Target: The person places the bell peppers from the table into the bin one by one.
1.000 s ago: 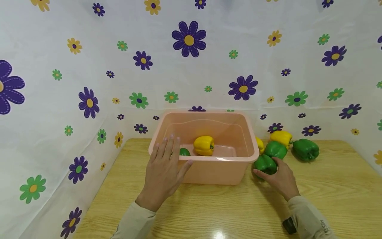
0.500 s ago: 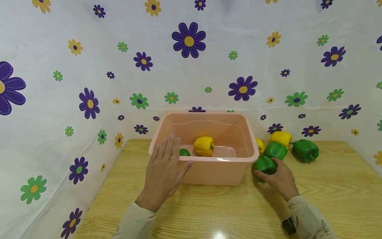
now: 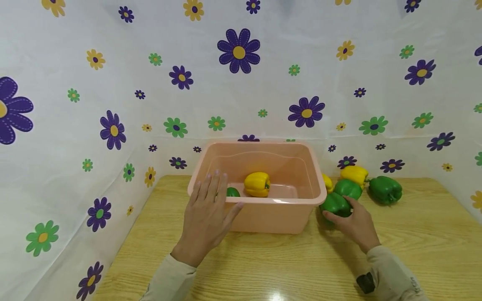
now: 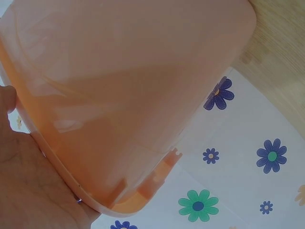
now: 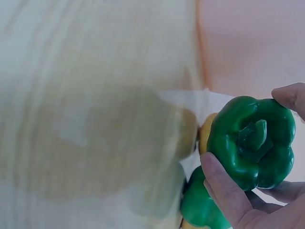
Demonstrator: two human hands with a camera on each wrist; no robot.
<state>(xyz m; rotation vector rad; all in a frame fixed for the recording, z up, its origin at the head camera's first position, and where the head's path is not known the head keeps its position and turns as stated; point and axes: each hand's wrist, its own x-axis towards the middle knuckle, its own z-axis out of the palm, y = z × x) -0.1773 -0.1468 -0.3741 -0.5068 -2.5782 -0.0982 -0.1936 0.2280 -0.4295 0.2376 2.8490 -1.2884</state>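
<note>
In the head view my right hand (image 3: 357,225) grips a green bell pepper (image 3: 334,205) beside the tub's front right corner. Thumb and fingers lie on opposite sides of it. Seen in the right wrist view, the same bell pepper (image 5: 252,143) has its stem end facing the camera. My left hand (image 3: 205,221) lies with straight fingers over the front rim of a pink plastic tub (image 3: 271,200), at its left part. Inside the tub are a yellow bell pepper (image 3: 257,184) and a green bell pepper (image 3: 232,192), the latter partly hidden by the rim and hand.
Right of the tub sit another green pepper (image 3: 348,189), a yellow pepper (image 3: 354,173), a green pepper (image 3: 385,190) farther right, and a yellow one (image 3: 327,183) partly behind the tub. Wooden table (image 3: 256,267) extends in front; a flowered sheet (image 3: 271,92) hangs behind.
The green pepper in my right hand has risen slightly and tilted, and that hand has shifted a little. My left hand stays in place.
</note>
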